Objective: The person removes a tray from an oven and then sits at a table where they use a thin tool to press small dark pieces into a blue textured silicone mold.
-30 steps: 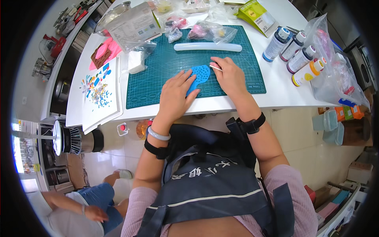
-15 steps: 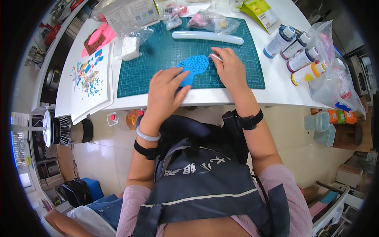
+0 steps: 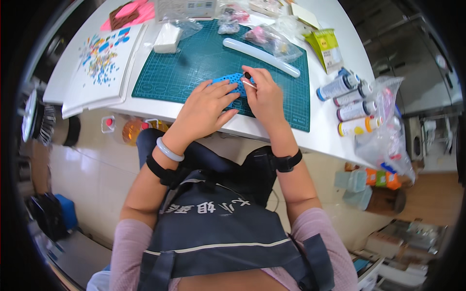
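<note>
A flat blue sheet (image 3: 229, 78) dotted with small holes lies on the green cutting mat (image 3: 167, 77). My left hand (image 3: 201, 110) rests over its near left part with the fingers stretched out flat, covering some of it. At the sheet's right end, my right hand (image 3: 266, 97) is closed around a thin white stick-like tool (image 3: 249, 84). A small dark round piece (image 3: 247, 75) shows by the fingertips; whether it belongs to the tool I cannot tell. Behind both hands lies a pale, smooth rolling pin (image 3: 262, 57).
On the left, a white board (image 3: 90, 92) carries many colourful cut bits. Paint-like bottles (image 3: 352, 111) and a clear plastic bag (image 3: 383, 143) stand at the right. A bagged white block (image 3: 167, 42), bagged pieces (image 3: 272, 41) and a green pouch (image 3: 326, 48) sit farther back.
My right hand has come in from the sheet's right side onto its right end, closer to my left hand. My left hand still lies on the sheet. The whole view has turned and shifted.
</note>
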A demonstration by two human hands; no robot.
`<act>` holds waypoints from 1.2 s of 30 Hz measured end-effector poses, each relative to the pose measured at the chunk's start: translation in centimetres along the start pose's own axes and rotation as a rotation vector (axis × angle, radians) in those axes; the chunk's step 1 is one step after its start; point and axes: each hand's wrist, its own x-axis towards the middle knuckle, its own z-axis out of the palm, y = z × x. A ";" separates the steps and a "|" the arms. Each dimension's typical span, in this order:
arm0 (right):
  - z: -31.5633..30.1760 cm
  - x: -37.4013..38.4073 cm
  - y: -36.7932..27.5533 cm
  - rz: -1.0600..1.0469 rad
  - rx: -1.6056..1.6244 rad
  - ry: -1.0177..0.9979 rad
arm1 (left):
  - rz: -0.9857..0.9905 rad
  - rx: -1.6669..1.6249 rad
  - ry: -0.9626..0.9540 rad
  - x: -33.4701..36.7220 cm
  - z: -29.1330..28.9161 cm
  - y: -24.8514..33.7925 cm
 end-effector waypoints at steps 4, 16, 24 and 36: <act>0.6 0.4 -1.1 0.004 0.099 -0.048 | -0.022 -0.013 0.193 -0.9 0.1 -0.7; 1.6 -0.4 -0.4 -0.034 0.069 -0.089 | -0.002 -0.001 0.252 -1.6 0.4 -0.7; 2.0 -0.2 -0.5 -0.116 0.042 -0.076 | -0.021 -0.019 0.256 -1.7 0.9 -0.8; 2.1 -0.1 -0.7 -0.158 0.012 -0.069 | 0.004 -0.029 0.265 -1.7 1.0 -1.1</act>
